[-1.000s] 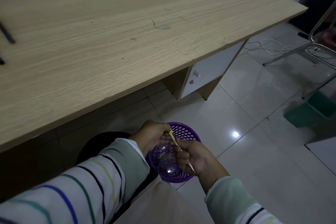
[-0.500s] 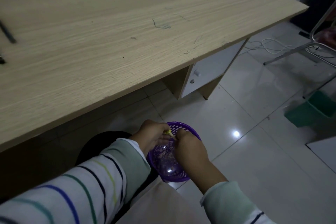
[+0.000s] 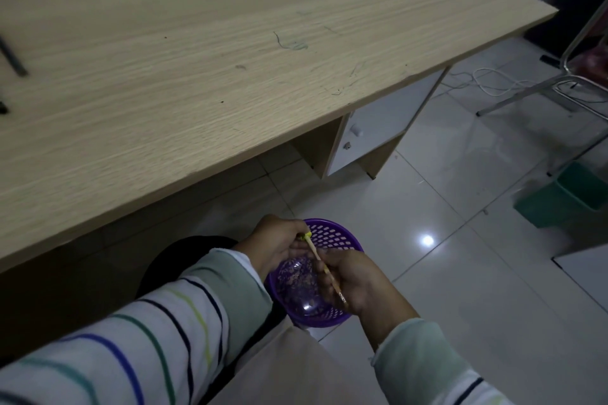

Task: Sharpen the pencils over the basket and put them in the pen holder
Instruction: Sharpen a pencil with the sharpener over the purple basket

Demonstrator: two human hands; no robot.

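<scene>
Left hand (image 3: 276,243) pinches sharpener (image 3: 307,235) | right hand (image 3: 355,283) grips pencil (image 3: 317,255) — tip at sharpener | over basket (image 3: 332,233)

The desk (image 3: 230,59) has a pale wood-grain top, matt and scuffed with pen marks, above a floor (image 3: 460,256) of glossy tiles that throw back a spot of light. The basket (image 3: 342,234) is plastic, latticed at the wall and shiny at the bottom. The pencil (image 3: 316,254) looks like bare wood, the sleeves (image 3: 148,339) soft cloth, the chair frame (image 3: 526,93) bright metal.
</scene>
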